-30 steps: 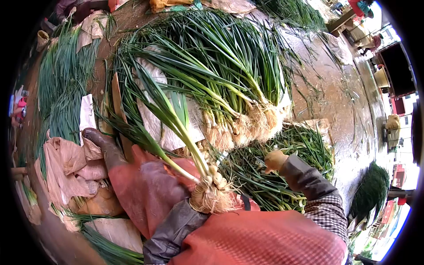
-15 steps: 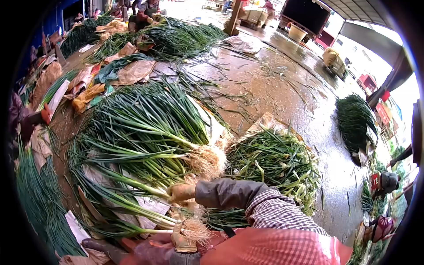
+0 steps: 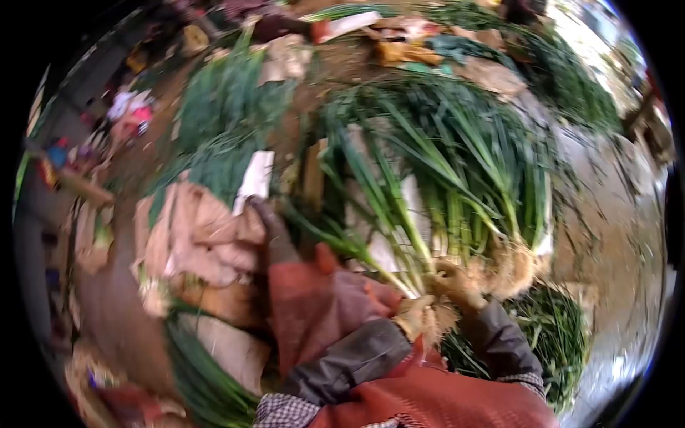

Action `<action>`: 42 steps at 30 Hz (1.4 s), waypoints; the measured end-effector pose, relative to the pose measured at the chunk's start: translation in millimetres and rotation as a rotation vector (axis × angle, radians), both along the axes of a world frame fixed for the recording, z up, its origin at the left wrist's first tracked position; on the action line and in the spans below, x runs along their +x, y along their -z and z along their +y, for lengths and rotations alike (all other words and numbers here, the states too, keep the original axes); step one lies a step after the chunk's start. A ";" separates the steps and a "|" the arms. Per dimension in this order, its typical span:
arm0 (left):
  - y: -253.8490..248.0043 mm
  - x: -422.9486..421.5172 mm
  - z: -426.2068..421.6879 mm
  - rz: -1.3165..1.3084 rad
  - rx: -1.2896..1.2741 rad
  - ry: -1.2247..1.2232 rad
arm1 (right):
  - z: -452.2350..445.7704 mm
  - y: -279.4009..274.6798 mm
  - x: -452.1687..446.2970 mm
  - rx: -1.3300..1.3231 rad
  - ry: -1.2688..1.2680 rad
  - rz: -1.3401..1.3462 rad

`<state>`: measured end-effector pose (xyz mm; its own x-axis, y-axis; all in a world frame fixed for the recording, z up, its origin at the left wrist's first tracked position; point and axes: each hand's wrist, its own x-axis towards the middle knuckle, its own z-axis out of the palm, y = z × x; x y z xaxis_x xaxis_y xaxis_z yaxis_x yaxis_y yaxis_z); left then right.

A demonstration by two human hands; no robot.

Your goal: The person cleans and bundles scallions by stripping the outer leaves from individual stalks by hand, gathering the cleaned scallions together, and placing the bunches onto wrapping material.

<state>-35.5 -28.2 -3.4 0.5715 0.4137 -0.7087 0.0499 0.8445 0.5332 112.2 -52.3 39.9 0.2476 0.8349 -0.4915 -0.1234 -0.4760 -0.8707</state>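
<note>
Both my hands wear tan gloves and are close together at the root ends of a few green onions (image 3: 399, 246). My left hand (image 3: 412, 318) is closed around their white stalks just above the pale roots (image 3: 441, 321). Beside it, my right hand (image 3: 460, 285) has its fingers curled at the stalks; motion blur hides exactly which ones it grips. Just beyond and to the right lies a larger pile of green onions (image 3: 485, 157), leaves pointing away and shaggy roots (image 3: 515, 271) towards me.
Loose trimmed leaves (image 3: 546, 321) lie on the right, by the wet floor (image 3: 628, 285). Left are another onion heap (image 3: 228, 107), crumpled brown sacking (image 3: 193, 235) and a lower bunch (image 3: 203, 371). Another person's arm (image 3: 285, 27) shows at the top, near coloured sacks (image 3: 410, 51).
My view has swung left, so the pile sits farther right. My hands have come together; the right one has moved from the pile to beside the left at the held stalks.
</note>
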 end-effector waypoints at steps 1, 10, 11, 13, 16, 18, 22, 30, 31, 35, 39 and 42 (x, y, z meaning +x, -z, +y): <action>8.6 3.9 -3.5 -0.019 0.006 -0.079 | 0.2 3.0 9.7 0.037 0.025 -0.091; -37.2 -36.3 13.1 -0.726 -0.801 -0.130 | 18.4 -29.8 43.1 0.048 0.125 -0.207; -35.8 -24.1 1.3 -0.513 -0.753 -0.364 | 19.5 -42.9 26.3 -0.050 0.052 -0.103; -18.1 -35.8 3.1 -0.789 -0.794 -0.115 | 28.8 -35.6 0.0 -0.191 -0.222 -0.093; -6.4 -49.3 -2.9 -0.702 -0.613 -0.145 | 31.3 1.6 -7.9 0.039 -0.126 0.167; -14.8 -54.5 -5.3 -0.601 -0.637 -0.208 | 26.3 5.6 -10.7 0.046 -0.005 0.159; -10.8 -49.0 -9.1 -0.533 -0.675 -0.182 | 17.1 3.6 -14.7 0.013 0.099 0.084; -7.8 -53.9 -10.3 -0.540 -0.636 -0.170 | -129.5 -3.1 19.5 0.144 0.219 0.627; -11.3 -51.2 -11.5 -0.525 -0.653 -0.206 | -161.9 -3.9 37.9 -0.006 0.218 0.601; -10.1 -46.3 -8.3 -0.526 -0.637 -0.191 | -232.3 32.6 84.8 -0.802 -1.162 -0.687; -8.2 -52.3 -9.0 -0.549 -0.630 -0.181 | -91.9 83.0 118.5 -0.079 -0.109 -1.260; -11.2 -48.3 -9.6 -0.578 -0.520 -0.166 | -9.6 133.6 145.2 -0.019 -0.130 -1.303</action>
